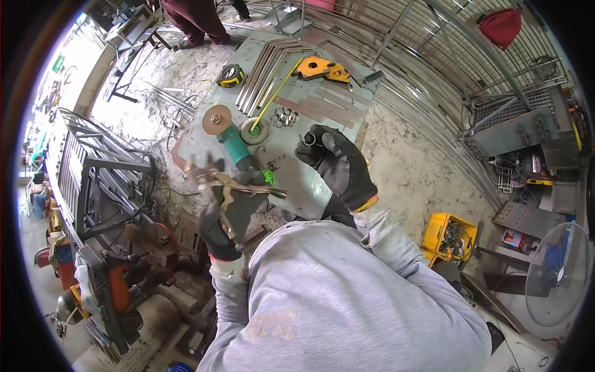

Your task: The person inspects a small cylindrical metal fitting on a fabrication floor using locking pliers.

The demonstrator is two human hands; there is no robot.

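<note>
My left hand (224,214), in a dark glove and smeared by motion, is closed on a brass-coloured clamp-like tool (234,185); its exact kind is blurred. My right hand (341,166), also gloved, is raised over the metal plate (300,177) and pinches a small metal ring (308,139) between thumb and fingers. A teal angle grinder (233,144) with a brown disc (216,119) lies just beyond my left hand. Several similar small rings (286,116) rest on the plate, past my right hand. Near them is a round grinding disc (255,131).
Bent metal bars (266,74), flat strips (334,102), orange magnetic squares (313,67) and a tape measure (230,75) occupy the plate. Another person (195,22) stands beyond it. A yellow crate (447,239) and a fan (558,276) are at right, metal frames (93,180) at left.
</note>
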